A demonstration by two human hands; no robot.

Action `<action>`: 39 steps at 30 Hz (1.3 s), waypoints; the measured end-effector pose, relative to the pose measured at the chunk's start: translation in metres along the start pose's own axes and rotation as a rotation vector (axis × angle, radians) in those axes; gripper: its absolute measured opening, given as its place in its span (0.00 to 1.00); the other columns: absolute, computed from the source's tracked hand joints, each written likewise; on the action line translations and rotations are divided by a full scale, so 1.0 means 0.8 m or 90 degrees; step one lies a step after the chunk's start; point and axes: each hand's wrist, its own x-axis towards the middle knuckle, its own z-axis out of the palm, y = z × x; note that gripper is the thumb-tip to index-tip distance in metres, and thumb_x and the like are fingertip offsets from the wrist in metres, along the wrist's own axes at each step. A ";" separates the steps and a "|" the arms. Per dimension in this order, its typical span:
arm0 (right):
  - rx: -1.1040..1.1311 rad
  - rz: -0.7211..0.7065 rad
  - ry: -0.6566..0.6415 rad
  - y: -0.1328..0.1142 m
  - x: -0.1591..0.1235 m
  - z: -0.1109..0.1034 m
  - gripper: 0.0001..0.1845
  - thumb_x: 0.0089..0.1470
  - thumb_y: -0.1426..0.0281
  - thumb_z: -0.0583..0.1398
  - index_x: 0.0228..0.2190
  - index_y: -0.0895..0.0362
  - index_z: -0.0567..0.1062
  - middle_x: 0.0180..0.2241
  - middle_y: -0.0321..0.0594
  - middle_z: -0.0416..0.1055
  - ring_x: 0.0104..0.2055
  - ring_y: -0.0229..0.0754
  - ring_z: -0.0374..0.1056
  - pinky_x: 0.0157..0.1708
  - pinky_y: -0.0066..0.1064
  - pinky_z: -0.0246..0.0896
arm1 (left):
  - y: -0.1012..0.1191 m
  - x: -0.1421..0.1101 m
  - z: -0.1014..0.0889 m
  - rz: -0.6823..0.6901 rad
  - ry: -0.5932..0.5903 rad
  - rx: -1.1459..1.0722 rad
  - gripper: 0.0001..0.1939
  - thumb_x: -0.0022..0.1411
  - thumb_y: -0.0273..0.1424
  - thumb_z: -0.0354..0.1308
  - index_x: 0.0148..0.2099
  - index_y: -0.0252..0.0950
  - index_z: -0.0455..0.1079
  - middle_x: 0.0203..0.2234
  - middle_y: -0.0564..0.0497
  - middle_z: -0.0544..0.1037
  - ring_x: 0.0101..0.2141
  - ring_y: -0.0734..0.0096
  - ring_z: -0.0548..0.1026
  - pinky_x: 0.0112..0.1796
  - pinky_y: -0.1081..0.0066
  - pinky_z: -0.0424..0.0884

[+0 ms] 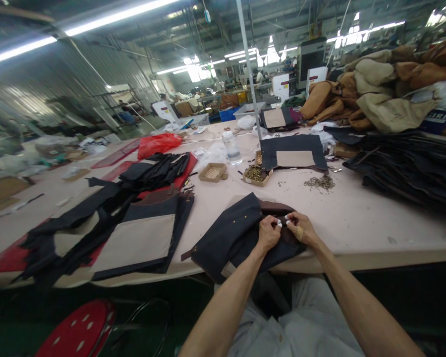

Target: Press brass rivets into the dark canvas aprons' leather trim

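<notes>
A dark navy cloth piece point(226, 228) with brown parts lies bunched at the table's front edge, with small brass-coloured studs on it. My left hand point(269, 233) is closed in a pinch on its brown-trimmed fold. Close on the right, my right hand point(301, 229) pinches the same fold, its fingertips nearly meeting the left ones. White wraps cover some fingertips, and a tan bandage sits on my right hand. Anything small between the fingers is hidden. Beyond the cloth stands a cardboard box of brass-coloured hardware point(255, 174), beside a box of small pale parts point(212, 172).
Stacked navy pieces with beige panels point(137, 240) lie to the left, a tall dark cloth pile point(405, 173) to the right. Loose metal parts point(319, 182), a clear plastic jar point(232, 148) and an upright pole point(250, 74) are farther back. A red stool point(76, 329) stands below left.
</notes>
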 end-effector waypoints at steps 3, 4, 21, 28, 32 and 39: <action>0.027 0.011 -0.004 0.002 0.001 -0.004 0.15 0.51 0.64 0.59 0.39 0.58 0.77 0.28 0.39 0.75 0.25 0.39 0.65 0.26 0.30 0.60 | 0.002 0.001 -0.003 0.014 0.001 -0.002 0.05 0.55 0.26 0.61 0.35 0.33 0.77 0.32 0.48 0.79 0.28 0.74 0.72 0.32 0.75 0.68; 0.031 0.010 -0.005 0.002 0.000 -0.005 0.15 0.52 0.63 0.59 0.39 0.58 0.78 0.29 0.40 0.75 0.26 0.39 0.65 0.26 0.30 0.60 | 0.001 0.003 -0.004 -0.005 0.004 -0.006 0.05 0.54 0.26 0.62 0.34 0.33 0.78 0.31 0.48 0.79 0.28 0.74 0.72 0.32 0.75 0.67; 0.199 0.117 0.067 0.020 -0.002 -0.002 0.24 0.49 0.55 0.63 0.41 0.61 0.79 0.35 0.49 0.79 0.27 0.42 0.71 0.24 0.30 0.64 | -0.010 0.023 0.005 -0.186 -0.033 -0.092 0.07 0.50 0.29 0.66 0.32 0.30 0.79 0.19 0.50 0.77 0.19 0.75 0.71 0.24 0.75 0.66; 0.099 0.072 0.069 0.012 -0.005 -0.001 0.18 0.47 0.59 0.65 0.36 0.59 0.81 0.28 0.42 0.78 0.27 0.41 0.69 0.28 0.31 0.64 | -0.017 0.024 0.009 -0.162 -0.008 -0.058 0.06 0.48 0.29 0.66 0.29 0.31 0.78 0.20 0.49 0.78 0.22 0.74 0.73 0.25 0.76 0.65; 0.085 0.061 0.062 0.007 -0.006 -0.002 0.14 0.46 0.63 0.64 0.34 0.58 0.81 0.28 0.41 0.77 0.26 0.41 0.68 0.28 0.31 0.64 | -0.014 0.024 0.009 -0.186 0.013 -0.045 0.05 0.46 0.28 0.66 0.28 0.31 0.79 0.21 0.49 0.78 0.22 0.73 0.73 0.25 0.75 0.65; 0.074 0.056 0.084 0.010 -0.006 -0.001 0.12 0.45 0.64 0.64 0.32 0.57 0.81 0.28 0.40 0.78 0.27 0.42 0.69 0.30 0.32 0.65 | 0.001 0.022 0.007 -0.210 0.034 -0.029 0.04 0.47 0.26 0.64 0.28 0.30 0.78 0.19 0.49 0.78 0.21 0.73 0.73 0.24 0.76 0.65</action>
